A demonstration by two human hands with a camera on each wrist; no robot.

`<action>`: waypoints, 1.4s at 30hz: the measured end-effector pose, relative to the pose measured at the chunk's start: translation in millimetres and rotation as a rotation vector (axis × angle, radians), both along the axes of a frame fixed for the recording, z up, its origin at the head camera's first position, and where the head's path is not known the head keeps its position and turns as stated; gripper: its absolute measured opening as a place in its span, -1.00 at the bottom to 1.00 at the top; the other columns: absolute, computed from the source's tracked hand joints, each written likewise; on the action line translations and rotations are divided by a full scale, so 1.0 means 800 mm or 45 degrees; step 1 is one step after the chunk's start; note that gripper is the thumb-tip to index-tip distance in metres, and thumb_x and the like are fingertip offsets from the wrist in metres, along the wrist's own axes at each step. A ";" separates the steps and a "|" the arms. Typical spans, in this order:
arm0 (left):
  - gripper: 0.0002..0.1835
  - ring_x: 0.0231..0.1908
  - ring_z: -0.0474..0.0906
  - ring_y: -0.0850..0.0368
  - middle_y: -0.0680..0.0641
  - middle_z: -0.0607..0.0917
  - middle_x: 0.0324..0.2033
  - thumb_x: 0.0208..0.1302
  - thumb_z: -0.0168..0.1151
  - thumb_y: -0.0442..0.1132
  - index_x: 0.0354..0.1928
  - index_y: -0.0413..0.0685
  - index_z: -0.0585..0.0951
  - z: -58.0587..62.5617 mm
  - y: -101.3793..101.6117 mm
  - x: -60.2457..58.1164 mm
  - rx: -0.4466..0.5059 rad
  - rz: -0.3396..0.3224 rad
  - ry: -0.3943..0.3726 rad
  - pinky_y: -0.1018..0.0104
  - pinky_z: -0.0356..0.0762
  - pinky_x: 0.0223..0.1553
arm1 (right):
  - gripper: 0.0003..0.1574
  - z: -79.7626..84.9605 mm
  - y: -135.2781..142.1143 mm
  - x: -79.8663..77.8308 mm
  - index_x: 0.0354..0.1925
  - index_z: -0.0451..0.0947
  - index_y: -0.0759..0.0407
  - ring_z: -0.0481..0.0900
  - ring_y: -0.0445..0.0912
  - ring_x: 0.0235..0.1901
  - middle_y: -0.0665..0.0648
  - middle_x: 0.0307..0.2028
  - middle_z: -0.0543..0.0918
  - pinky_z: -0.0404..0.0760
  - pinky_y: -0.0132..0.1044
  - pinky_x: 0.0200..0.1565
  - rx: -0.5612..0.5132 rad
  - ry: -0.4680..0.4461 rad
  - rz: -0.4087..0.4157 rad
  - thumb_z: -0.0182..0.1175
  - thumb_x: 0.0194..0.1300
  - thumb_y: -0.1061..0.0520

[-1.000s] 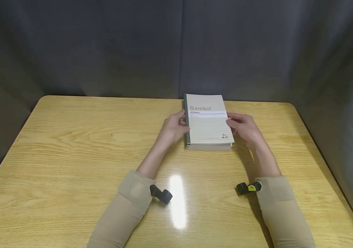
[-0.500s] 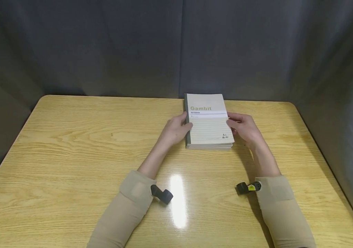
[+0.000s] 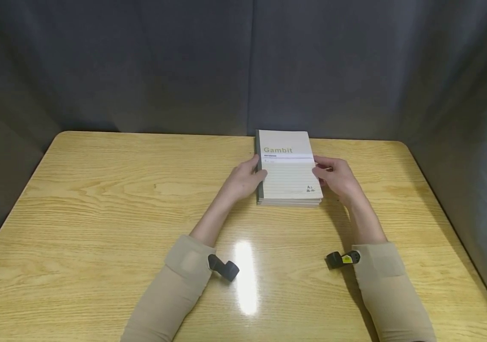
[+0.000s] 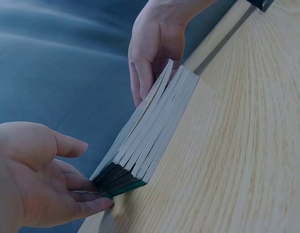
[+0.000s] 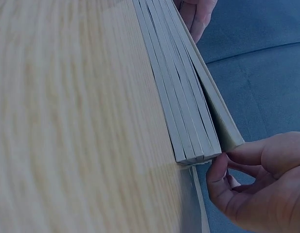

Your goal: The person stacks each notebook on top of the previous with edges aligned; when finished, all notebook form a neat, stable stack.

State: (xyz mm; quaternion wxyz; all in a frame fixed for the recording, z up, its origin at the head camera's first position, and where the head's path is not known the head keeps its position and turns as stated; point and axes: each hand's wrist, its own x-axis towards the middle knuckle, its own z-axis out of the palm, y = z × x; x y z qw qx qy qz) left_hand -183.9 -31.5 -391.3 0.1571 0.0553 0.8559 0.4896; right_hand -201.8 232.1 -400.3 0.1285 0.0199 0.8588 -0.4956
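Note:
A stack of several notebooks point(image 4: 157, 124) with dark spines lies near the table's far edge. The top notebook point(image 3: 288, 178) reads "Gambit" and has a pale lined cover. Its right side is raised off those below, leaving a wedge-shaped gap in the right wrist view. My right hand point(image 3: 339, 178) pinches that raised edge between thumb and fingers. On the spine side, my left hand point(image 3: 243, 180) rests its fingertips point(image 4: 98, 206) against the stack. The left thumb point(image 4: 72, 145) stands apart from the cover in the left wrist view, and its fingers are loosely extended.
The wooden table point(image 3: 98, 213) reaches out to both sides of the stack. A dark grey curtain point(image 3: 162, 66) hangs right behind its far edge and along the sides. Small black cameras point(image 3: 224, 268) are strapped to both sleeves.
My left hand has shifted slightly right, its thumb now over the spine in the head view. The notebooks' near edges look a little more even. The right hand has stayed in place.

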 end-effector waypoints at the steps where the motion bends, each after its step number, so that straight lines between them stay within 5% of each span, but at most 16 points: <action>1: -0.30 0.62 0.05 -0.08 -0.18 0.14 0.61 0.59 -0.04 -0.08 0.61 -0.20 0.08 0.000 0.000 0.000 -0.001 -0.003 0.000 0.06 0.08 0.64 | -0.38 0.000 0.001 0.000 0.51 0.31 0.20 0.50 -0.18 -0.14 0.30 0.17 0.51 0.63 -0.51 -0.17 0.005 0.005 0.002 0.05 0.58 0.14; 5: -0.31 0.63 0.04 -0.08 -0.17 0.13 0.62 0.60 -0.07 -0.07 0.62 -0.20 0.07 -0.001 0.001 -0.001 0.026 0.012 -0.007 0.06 0.05 0.65 | -0.34 0.001 0.002 0.001 0.53 0.26 0.24 0.53 -0.15 -0.13 0.33 0.19 0.50 0.65 -0.47 -0.11 0.020 -0.004 -0.011 0.06 0.57 0.14; 8: -0.30 0.63 0.05 -0.08 -0.16 0.11 0.63 0.61 -0.11 -0.04 0.63 -0.18 0.04 -0.002 0.001 -0.001 0.096 0.046 -0.036 0.07 0.03 0.66 | -0.29 0.005 0.001 0.001 0.57 0.15 0.26 0.57 -0.03 0.14 0.37 0.42 0.40 0.65 -0.31 0.21 -0.015 -0.040 -0.037 0.02 0.60 0.07; 11: -0.29 0.65 -0.04 -0.03 -0.13 0.03 0.65 0.62 -0.15 -0.04 0.64 -0.14 -0.02 -0.003 0.003 -0.001 0.220 0.066 -0.070 0.09 -0.07 0.68 | -0.25 0.011 -0.002 0.002 0.61 0.02 0.26 0.28 0.06 0.53 0.26 0.60 0.15 0.35 -0.10 0.55 -0.107 -0.086 -0.055 -0.11 0.66 -0.03; 13: -0.29 0.67 -0.14 0.02 -0.09 -0.04 0.67 0.61 -0.18 -0.04 0.65 -0.10 -0.05 -0.005 0.005 -0.002 0.304 0.068 -0.087 0.11 -0.16 0.69 | -0.22 0.015 -0.006 0.003 0.63 -0.08 0.28 0.08 0.09 0.62 0.24 0.64 0.04 0.15 -0.03 0.63 -0.208 -0.124 -0.060 -0.18 0.68 -0.05; 24: -0.25 0.67 -0.40 0.08 -0.01 -0.24 0.68 0.57 -0.20 -0.10 0.67 -0.05 -0.18 -0.006 0.006 -0.004 0.504 0.050 -0.225 0.07 -0.43 0.68 | -0.23 0.019 -0.015 0.005 0.61 -0.14 0.38 -0.07 0.09 0.64 0.28 0.64 -0.06 0.01 -0.04 0.66 -0.402 -0.215 -0.045 -0.26 0.69 0.00; 34: -0.25 0.67 -0.46 0.14 0.05 -0.30 0.68 0.54 -0.26 -0.09 0.68 0.07 -0.18 -0.009 0.005 -0.004 0.618 0.028 -0.247 0.10 -0.26 0.69 | -0.20 0.027 -0.010 0.008 0.59 -0.26 0.49 -0.07 0.16 0.64 0.36 0.63 -0.08 -0.02 0.01 0.67 -0.442 -0.264 -0.010 -0.29 0.67 0.07; 42: -0.22 0.66 -0.47 0.16 0.03 -0.33 0.68 0.54 -0.24 -0.08 0.67 -0.04 -0.23 -0.007 0.003 -0.005 0.638 0.042 -0.294 0.19 -0.22 0.68 | -0.23 0.027 -0.012 0.010 0.59 -0.18 0.49 -0.01 0.15 0.63 0.40 0.60 0.04 0.03 0.07 0.65 -0.460 -0.269 -0.008 -0.28 0.67 0.07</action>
